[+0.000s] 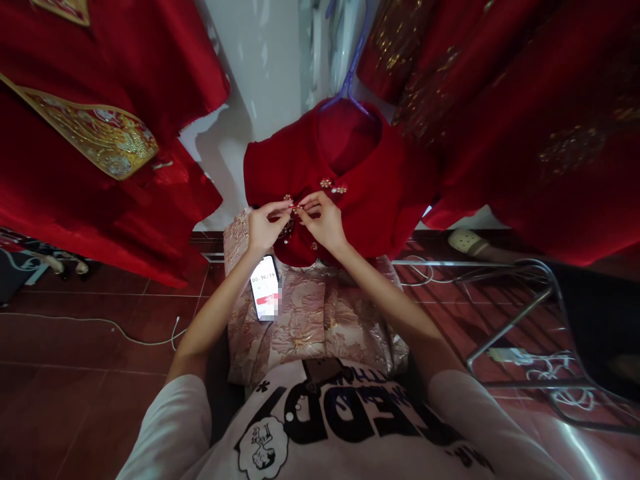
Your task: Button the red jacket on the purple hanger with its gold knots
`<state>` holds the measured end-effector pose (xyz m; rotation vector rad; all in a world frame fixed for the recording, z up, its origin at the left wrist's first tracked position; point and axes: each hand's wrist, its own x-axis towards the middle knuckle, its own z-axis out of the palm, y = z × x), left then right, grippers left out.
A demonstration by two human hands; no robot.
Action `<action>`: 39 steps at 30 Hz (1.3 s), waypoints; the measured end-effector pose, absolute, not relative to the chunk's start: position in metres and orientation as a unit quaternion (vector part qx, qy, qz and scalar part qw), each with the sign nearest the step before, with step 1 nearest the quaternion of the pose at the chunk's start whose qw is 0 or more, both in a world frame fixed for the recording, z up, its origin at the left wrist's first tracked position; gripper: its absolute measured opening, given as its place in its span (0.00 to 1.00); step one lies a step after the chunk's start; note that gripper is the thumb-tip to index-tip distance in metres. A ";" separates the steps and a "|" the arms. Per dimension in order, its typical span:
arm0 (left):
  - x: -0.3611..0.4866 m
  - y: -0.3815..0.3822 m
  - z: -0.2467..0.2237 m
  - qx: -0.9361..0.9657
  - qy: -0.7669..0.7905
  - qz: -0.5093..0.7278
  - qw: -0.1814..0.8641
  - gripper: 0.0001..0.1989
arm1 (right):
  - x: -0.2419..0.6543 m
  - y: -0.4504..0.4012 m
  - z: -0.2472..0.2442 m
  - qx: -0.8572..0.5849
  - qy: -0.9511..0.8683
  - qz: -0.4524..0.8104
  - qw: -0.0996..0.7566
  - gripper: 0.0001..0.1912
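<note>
A red sleeveless-looking garment [385,173] hangs in front of me from a purple hanger [349,80], its lower part over my lap. Small gold and pearly flower ornaments [326,183] dot its front. My left hand [269,227] pinches at the garment's front edge, thumb and index fingertips together. Close against it, my right hand [323,219] pinches the same spot, where a bit of red cloth and a small bead-like ornament show between the fingertips. Whether a needle or thread is there is too small to tell.
A phone [265,288] showing a timer lies on the pink shiny brocade cloth [300,313] across my lap. Red embroidered garments [105,133] hang at left, more red garments [500,133] at right. At right stand a metal-framed chair [510,327] and tangled white cables [565,380].
</note>
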<state>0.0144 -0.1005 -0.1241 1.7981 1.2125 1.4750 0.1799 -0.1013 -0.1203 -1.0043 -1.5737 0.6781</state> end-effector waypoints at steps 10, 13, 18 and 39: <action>0.004 -0.102 -0.095 0.778 0.439 0.434 0.113 0.07 | 0.176 -0.100 -0.123 -0.440 -0.675 0.241 0.541 0.06; 0.001 -0.098 -0.089 0.793 0.420 0.414 0.152 0.08 | 0.175 -0.098 -0.122 -0.447 -0.674 0.236 0.539 0.07; -0.002 -0.093 -0.089 0.802 0.411 0.391 0.187 0.10 | 0.175 -0.097 -0.119 -0.443 -0.679 0.244 0.531 0.05; -0.030 -0.110 -0.153 0.769 0.362 0.293 0.438 0.11 | 0.227 -0.134 -0.139 -0.530 -0.750 0.318 0.237 0.05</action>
